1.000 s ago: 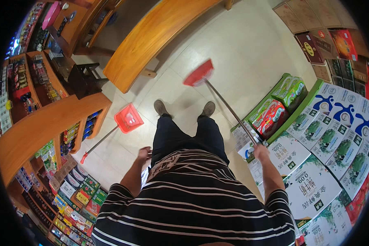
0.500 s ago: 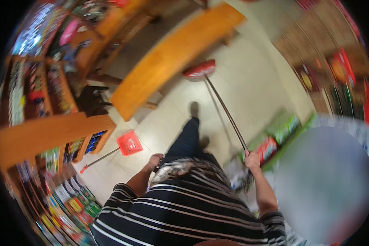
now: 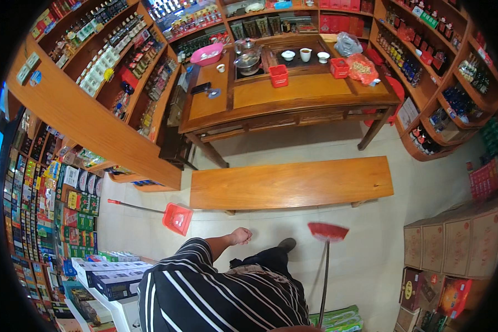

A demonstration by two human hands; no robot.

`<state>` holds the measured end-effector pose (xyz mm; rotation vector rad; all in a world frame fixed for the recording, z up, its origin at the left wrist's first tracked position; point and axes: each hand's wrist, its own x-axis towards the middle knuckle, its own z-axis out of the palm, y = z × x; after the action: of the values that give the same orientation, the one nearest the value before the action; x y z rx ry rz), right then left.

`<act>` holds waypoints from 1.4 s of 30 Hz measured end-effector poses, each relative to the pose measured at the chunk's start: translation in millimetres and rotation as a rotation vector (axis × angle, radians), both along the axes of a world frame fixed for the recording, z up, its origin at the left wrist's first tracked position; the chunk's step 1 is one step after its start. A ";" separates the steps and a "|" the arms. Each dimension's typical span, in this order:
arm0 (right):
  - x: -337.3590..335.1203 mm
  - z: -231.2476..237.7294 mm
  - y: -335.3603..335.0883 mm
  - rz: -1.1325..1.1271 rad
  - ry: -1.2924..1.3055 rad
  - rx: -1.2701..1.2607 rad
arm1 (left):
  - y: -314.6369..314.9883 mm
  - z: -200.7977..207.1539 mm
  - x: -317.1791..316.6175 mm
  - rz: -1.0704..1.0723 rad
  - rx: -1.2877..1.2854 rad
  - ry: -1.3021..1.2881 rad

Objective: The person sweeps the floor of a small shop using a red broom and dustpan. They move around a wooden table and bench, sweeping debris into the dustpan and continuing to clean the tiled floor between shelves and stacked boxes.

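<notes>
My left hand [image 3: 240, 236] hangs in front of my body over the floor, its fingers curled loosely, with nothing visible in them. A red long-handled dustpan [image 3: 187, 224] lies to its left, its handle pointing left and a little pale litter in the pan. At right a broom [image 3: 326, 265] with a red head stands with its bristles by the floor, in front of the bench. Its dark handle runs down out of the lower edge; my right hand is out of sight.
A wooden bench [image 3: 293, 185] stands ahead, beyond it a tea table [image 3: 293, 94] with cups, a kettle and red boxes. Bottle shelves [image 3: 144, 61] line the walls. Stacked cartons [image 3: 445, 243] rise at right; green packs [image 3: 337, 320] lie near the bottom. White-and-dark boxes [image 3: 113, 276] sit left.
My view has swung rightward and up, so the tea table shows fully and the bench lies level. My right hand, earlier gripping the broom handle, has left the picture. The dustpan stays on the floor.
</notes>
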<state>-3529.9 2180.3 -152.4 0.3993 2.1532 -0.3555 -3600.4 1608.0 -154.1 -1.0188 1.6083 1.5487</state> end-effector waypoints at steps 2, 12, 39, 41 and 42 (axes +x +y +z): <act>-17.7 12.8 18.8 -0.035 0.012 0.004 | 15.7 0.2 -35.7 -0.066 0.019 -0.074; -70.6 27.2 184.4 -0.195 0.158 -0.032 | 166.9 -44.4 -230.6 0.037 0.544 0.152; -882.7 185.2 353.3 -0.722 -0.344 -0.574 | 530.5 37.1 -749.8 0.140 0.197 0.207; -934.6 178.6 336.8 -0.597 -0.341 -0.597 | 533.6 51.3 -777.0 0.176 0.227 0.216; -961.5 169.4 324.4 -0.541 -0.354 -0.632 | 535.4 53.0 -783.8 0.208 0.225 0.211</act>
<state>-4491.4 2504.7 17.0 0.6147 1.4600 -1.1387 -4384.2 2143.4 -101.1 -0.9477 1.4573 1.9853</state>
